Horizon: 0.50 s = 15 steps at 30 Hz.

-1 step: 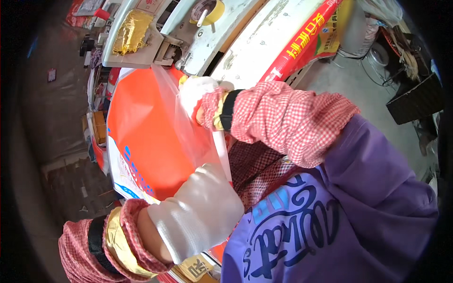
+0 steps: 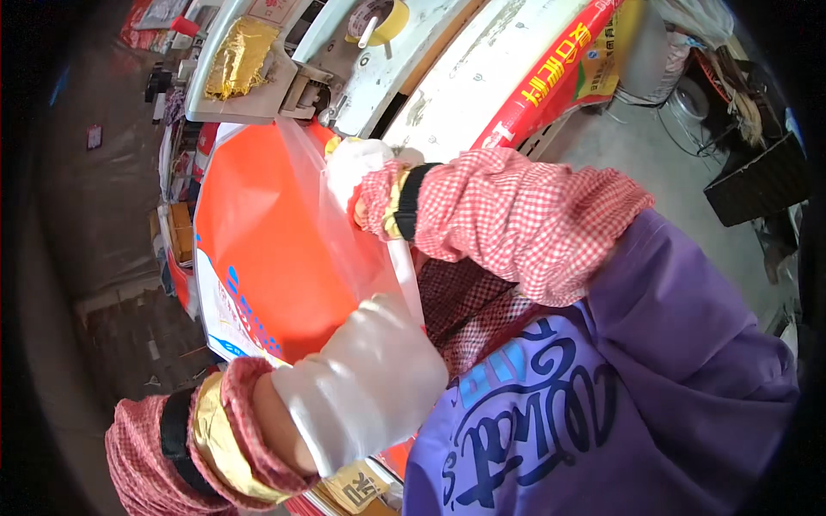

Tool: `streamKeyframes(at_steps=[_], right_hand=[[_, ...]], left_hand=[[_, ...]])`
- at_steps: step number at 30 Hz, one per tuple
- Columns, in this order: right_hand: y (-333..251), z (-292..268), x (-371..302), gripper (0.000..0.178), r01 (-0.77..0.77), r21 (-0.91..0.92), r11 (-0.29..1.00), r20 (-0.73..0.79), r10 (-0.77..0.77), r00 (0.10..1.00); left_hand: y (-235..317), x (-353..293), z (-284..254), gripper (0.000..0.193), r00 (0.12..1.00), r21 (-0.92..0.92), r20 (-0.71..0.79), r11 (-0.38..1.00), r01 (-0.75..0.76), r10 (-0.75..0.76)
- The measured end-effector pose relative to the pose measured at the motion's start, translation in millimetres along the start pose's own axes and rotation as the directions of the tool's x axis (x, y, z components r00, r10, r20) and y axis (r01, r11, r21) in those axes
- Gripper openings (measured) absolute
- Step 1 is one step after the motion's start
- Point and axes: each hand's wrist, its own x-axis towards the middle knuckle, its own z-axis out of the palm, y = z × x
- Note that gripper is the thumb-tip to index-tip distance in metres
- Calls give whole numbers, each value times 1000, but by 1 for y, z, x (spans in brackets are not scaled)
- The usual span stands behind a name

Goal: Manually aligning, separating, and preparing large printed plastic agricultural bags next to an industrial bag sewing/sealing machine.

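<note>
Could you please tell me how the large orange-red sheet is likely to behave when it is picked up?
The orange-red sheet would probably flop rather than stay flat, since soft creases and bulges run across it. It looks thin, so it may be light for its size. The translucent film along its right side might slide a little, as it looks smooth.

On the worn white bench (image 2: 452,82) we see a yellow tape roll (image 2: 397,22), with a white stick (image 2: 368,34) at its rim. A red plastic sack (image 2: 549,77) runs along the bench's right edge. Beyond it we have grey floor (image 2: 650,163), a dark box (image 2: 757,182) and a pale wire coil (image 2: 691,101). At our far left, a small reddish rectangle (image 2: 94,137) shows against a dark surface (image 2: 99,198).
</note>
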Motion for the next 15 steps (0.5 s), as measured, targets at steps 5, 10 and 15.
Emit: streamKeyframes(at_steps=[5,10,15], right_hand=[[-15,25,15,12,-88,115,989,-211,111,971],[-8,11,5,26,86,-4,996,-20,-86,996],[-11,4,3,24,74,-35,997,-12,-75,997]], left_hand=[[-30,-4,-15,12,988,-44,140,996,75,-68],[-19,-64,-14,12,994,-38,14,993,109,-109],[15,-52,24,10,781,-97,83,775,625,-620]])
